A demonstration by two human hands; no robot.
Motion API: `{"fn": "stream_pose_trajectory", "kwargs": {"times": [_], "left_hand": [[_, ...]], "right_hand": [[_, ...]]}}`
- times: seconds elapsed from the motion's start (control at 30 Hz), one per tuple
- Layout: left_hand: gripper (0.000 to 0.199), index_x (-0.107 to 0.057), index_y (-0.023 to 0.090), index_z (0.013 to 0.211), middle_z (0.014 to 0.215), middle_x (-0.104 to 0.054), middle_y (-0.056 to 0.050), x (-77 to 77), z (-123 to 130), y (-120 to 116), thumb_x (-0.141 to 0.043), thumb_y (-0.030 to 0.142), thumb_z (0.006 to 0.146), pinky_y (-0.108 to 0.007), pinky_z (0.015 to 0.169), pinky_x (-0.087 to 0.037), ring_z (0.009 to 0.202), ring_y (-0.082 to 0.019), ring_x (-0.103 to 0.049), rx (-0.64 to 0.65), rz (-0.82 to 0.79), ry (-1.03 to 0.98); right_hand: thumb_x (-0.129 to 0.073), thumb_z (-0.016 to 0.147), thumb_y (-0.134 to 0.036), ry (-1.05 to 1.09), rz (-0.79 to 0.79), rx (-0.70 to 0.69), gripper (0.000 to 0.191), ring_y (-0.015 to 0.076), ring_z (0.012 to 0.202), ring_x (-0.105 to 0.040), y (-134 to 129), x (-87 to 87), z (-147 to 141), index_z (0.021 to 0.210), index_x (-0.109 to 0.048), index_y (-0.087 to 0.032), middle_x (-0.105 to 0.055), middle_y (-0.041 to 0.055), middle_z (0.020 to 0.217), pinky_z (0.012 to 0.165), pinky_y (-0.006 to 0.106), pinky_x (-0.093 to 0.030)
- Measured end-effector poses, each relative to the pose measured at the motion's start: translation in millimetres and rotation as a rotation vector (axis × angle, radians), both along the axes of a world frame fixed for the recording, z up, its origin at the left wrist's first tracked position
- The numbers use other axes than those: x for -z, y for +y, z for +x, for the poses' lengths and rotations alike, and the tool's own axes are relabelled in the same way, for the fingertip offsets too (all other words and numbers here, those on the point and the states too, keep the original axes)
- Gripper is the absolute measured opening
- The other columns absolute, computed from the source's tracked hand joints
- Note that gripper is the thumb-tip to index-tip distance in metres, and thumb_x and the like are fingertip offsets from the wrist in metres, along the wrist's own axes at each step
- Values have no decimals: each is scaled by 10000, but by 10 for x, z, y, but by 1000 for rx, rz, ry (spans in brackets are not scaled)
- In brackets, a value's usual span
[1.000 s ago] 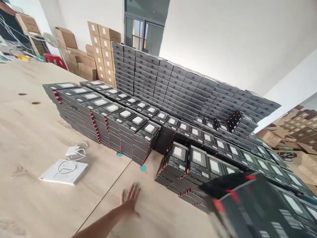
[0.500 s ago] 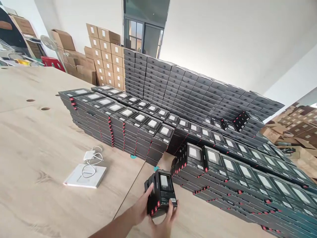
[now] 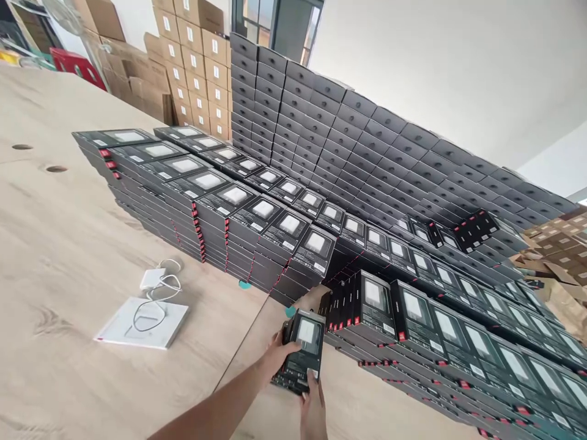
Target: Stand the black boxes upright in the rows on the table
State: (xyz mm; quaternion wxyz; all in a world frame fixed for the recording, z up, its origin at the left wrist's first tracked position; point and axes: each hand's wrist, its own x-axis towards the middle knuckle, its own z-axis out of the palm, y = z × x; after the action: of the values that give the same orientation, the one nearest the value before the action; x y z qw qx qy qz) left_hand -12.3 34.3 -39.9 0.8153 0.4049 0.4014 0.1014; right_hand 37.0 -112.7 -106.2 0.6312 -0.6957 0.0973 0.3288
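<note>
A small stack of black product boxes (image 3: 300, 360) is held just above or on the wooden table, near the front; I cannot tell whether it touches the wood. The top box shows a pale device picture and a white label. My left hand (image 3: 276, 357) grips the stack from the left, thumb lying over the top face. From the near right corner, my right hand (image 3: 313, 403) holds it, with a finger on the label. Right beside the hands stands a row of black boxes (image 3: 373, 302) with red marks, the leftmost ones on edge.
Long stacks of matching black boxes (image 3: 238, 198) run across the table (image 3: 59, 256). Behind them rises a wall of grey boxes (image 3: 321, 128). A white flat box (image 3: 119, 324) with a white charger (image 3: 151, 279) and cable lies at left. Brown cartons (image 3: 197, 67) stand at the back.
The held boxes have turned so their top face shows more, and the red-marked side is hidden. My left thumb has moved onto the top face. The view has tipped downward.
</note>
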Motion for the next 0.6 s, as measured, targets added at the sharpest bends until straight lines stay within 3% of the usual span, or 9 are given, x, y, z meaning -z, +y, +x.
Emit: {"fn": "stream_pose_trajectory", "kwargs": {"times": [0.2,0.3,0.4,0.47,0.53,0.6], "left_hand": [[657,-657,149,1141,965,-756,-116,-117,367,223,-804,360,537,-417,805,-536,932,-333,-698,12,-54,-109],[703,-647,150,1130,985,-754,-133,-147,458,319,-836,398,499,-432,850,-524,982,-358,-689,-24,-72,-81],[753,-621,169,1143,1204,-704,-200,-165,358,303,-864,556,544,-515,957,-486,1225,-438,-590,-65,-111,55],[749,-613,188,1122,1329,-642,-225,-178,277,240,-875,608,559,-584,988,-452,1343,-479,-486,-82,-158,149],[672,-614,194,1065,1268,-676,-210,-196,288,176,-891,555,571,-558,969,-470,1288,-447,-543,-107,-196,148],[538,-614,194,999,1093,-737,-150,-222,427,147,-878,456,610,-451,921,-510,1095,-341,-663,-157,-203,70]], "right_hand": [[-698,601,-653,-3,115,28,667,334,1351,-593,291,-217,239,1136,-695,-255,-739,62,1294,1061,490,-541],[-668,611,-678,-50,156,2,703,325,1387,-559,413,-351,312,1157,-692,-235,-732,66,1308,1127,489,-495],[-653,668,-713,-12,54,16,696,304,1468,-471,449,-402,326,1213,-673,-280,-644,33,1451,1127,491,-493],[-672,682,-718,99,43,54,645,299,1454,-489,497,-403,335,1175,-690,-302,-648,26,1447,1067,479,-537],[-745,657,-665,169,154,99,589,295,1382,-563,615,-412,381,1107,-716,-285,-709,46,1355,1006,444,-572],[-826,579,-587,160,267,204,543,283,1312,-613,772,-443,456,999,-733,-256,-756,64,1245,987,408,-582]]}}
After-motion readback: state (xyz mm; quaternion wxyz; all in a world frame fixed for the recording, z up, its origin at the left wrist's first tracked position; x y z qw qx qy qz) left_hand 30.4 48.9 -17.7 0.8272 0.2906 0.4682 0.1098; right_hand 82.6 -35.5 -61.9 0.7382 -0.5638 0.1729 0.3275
